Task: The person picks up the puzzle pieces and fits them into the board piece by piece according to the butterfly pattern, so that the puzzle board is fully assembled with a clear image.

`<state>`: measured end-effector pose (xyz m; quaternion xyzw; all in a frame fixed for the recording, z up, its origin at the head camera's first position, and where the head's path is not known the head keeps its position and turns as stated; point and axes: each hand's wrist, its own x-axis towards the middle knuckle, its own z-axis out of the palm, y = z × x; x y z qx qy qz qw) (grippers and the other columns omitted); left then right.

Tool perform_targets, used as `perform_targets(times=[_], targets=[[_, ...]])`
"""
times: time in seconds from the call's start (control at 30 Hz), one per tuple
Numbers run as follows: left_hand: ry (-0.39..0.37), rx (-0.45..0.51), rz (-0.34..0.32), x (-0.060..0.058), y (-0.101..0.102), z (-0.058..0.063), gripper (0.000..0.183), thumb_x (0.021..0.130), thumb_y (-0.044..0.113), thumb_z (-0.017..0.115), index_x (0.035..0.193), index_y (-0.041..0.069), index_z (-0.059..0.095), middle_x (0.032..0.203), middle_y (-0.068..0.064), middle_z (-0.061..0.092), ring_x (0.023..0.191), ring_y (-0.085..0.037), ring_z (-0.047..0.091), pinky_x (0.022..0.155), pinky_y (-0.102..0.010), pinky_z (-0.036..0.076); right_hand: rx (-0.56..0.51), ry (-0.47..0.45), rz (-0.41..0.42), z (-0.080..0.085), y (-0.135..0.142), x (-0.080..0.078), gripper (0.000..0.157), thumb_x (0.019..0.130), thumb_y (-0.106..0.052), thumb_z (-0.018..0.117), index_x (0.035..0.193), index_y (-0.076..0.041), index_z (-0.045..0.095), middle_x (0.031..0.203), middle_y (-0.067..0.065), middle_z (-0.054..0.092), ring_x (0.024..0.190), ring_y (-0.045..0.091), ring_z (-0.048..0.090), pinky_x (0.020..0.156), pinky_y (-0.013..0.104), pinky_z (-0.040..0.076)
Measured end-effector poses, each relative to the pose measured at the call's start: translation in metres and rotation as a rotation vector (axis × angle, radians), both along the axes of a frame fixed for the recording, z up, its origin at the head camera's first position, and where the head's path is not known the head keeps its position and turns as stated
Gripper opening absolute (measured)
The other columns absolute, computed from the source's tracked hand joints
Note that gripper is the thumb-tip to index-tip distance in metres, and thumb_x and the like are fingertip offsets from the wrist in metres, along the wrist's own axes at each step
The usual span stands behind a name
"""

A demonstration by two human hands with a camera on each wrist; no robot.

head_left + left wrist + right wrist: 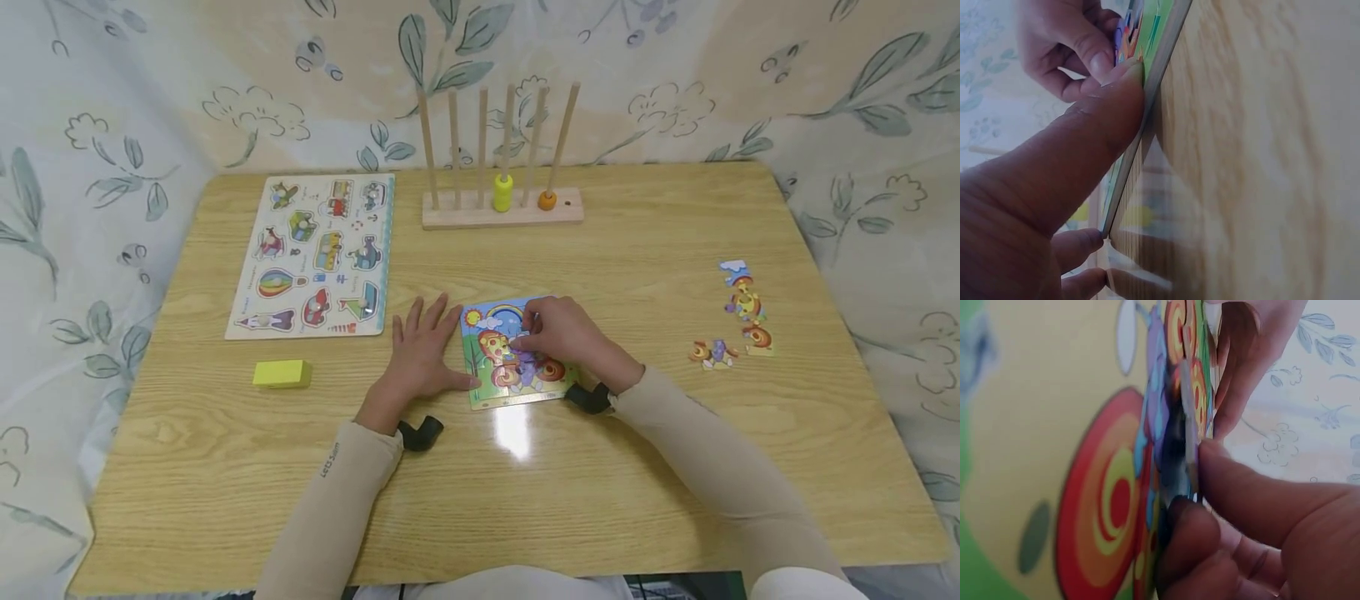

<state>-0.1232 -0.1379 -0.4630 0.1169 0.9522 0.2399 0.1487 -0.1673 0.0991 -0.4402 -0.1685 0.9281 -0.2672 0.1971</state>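
A colourful jigsaw puzzle board (487,392) with a sun, a rainbow and cartoon figures lies in the middle of the table. My left hand (423,358) is at its left side, fingers spread; in the left wrist view the thumb (1104,115) presses on the board's edge. Over the upper middle of the board, my right hand (566,333) pinches a puzzle piece (1189,419) between thumb and fingers. That piece shows edge-on in the right wrist view, tilted up from the picture. Its printed face is mostly hidden by the fingers.
Several loose puzzle pieces (744,304) lie at the right. A knobbed vehicle puzzle board (247,327) is at the back left, with a yellow block (281,374) in front of it. A wooden peg stand (465,218) with yellow and orange beads stands at the back.
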Motion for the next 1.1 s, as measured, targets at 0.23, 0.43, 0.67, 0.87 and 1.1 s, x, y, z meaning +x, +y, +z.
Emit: perform_targets(times=[0.23,0.43,0.67,0.87,1.1], targets=[[-0.01,0.011,-0.001,-0.002,0.002,0.003,0.112,0.064,0.055,0.082,0.154,0.019,0.025,0.163,-0.005,0.008,0.149,-0.036,-0.008,0.114,-0.065,-0.006,0.063,0.055,0.002,-0.002,-0.001,0.001,0.032,0.079,-0.037,0.078,0.078,-0.012,0.058,0.06,-0.002,0.052,0.057,0.014,0.046,0.051,0.026,0.035],[-0.014,-0.004,-0.004,-0.001,0.003,0.001,0.112,0.065,0.056,0.082,0.154,0.02,0.024,0.163,-0.004,0.007,0.149,-0.036,-0.008,0.114,-0.065,-0.006,0.03,0.072,-0.014,-0.001,0.008,0.006,0.027,0.084,-0.037,0.073,0.081,-0.013,0.06,0.061,-0.002,0.055,0.056,0.014,0.049,0.051,0.026,0.037],[-0.029,-0.017,0.002,0.0,0.002,0.004,0.114,0.065,0.056,0.082,0.154,0.02,0.022,0.163,-0.004,0.005,0.148,-0.036,-0.01,0.114,-0.065,-0.007,0.049,0.137,-0.148,0.025,0.08,0.022,0.026,0.092,-0.033,0.064,0.094,-0.007,0.066,0.078,0.008,0.067,0.067,0.019,0.058,0.06,0.032,0.045],[-0.034,-0.002,0.013,0.001,0.001,0.007,0.114,0.065,0.055,0.082,0.154,0.019,0.021,0.163,-0.004,0.004,0.148,-0.037,-0.011,0.113,-0.065,-0.007,0.227,0.067,-0.248,0.033,0.177,0.042,0.052,0.09,-0.034,0.065,0.123,0.005,0.055,0.093,0.021,0.068,0.072,0.027,0.062,0.058,0.036,0.046],[-0.037,0.014,0.001,0.0,0.003,0.004,0.115,0.065,0.054,0.083,0.155,0.019,0.02,0.164,-0.004,0.003,0.148,-0.036,-0.012,0.113,-0.065,-0.009,0.254,0.04,-0.356,0.016,0.224,0.063,0.053,0.084,-0.03,0.072,0.118,0.005,0.052,0.096,0.026,0.068,0.085,0.041,0.063,0.069,0.048,0.046]])
